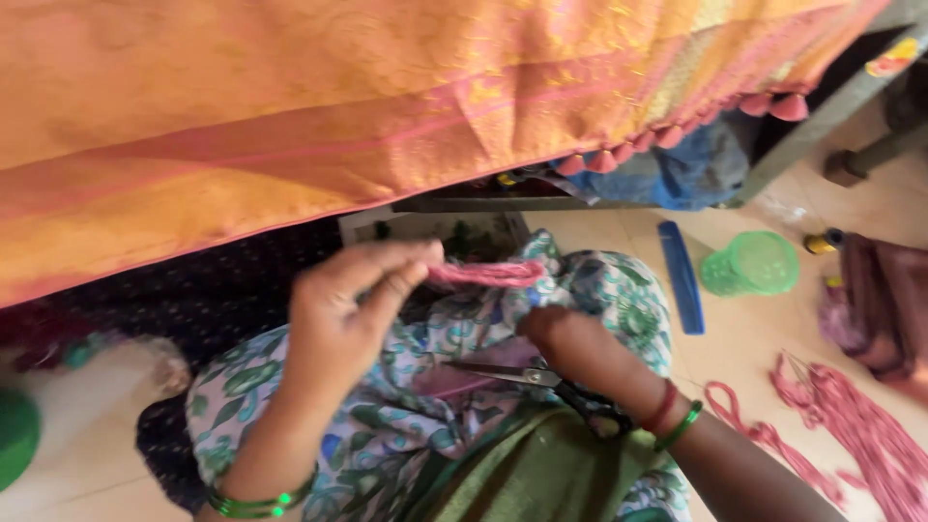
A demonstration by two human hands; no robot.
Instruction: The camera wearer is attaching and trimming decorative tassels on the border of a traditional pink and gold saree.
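Pink thread (486, 274), a short bundle, runs level between the two hands above the lap. Left hand (348, 319) pinches one end of it between thumb and fingertips, a narrow grip closed on the strands. Right hand (570, 343) sits at the other end, fingers curled under; its grip is turned away, so I cannot tell whether it holds the thread or only touches it.

Scissors (546, 382) lie on the lap just below the right wrist, black handles toward the wrist, blades pointing left, slightly parted. The lap is covered by floral cloth (387, 425) in white, green and blue, with plain green cloth (541, 474) nearer the body. Green bangles (256, 505) ring the left wrist; a red and a green bangle ring the right.

Orange fabric (338, 106) with pink tassels (667, 135) hangs across the top. On the floor at right lie a blue comb (681, 275), a green cup (749, 263) tipped on its side just beside it, and loose pink cords (851, 425) near the right edge.
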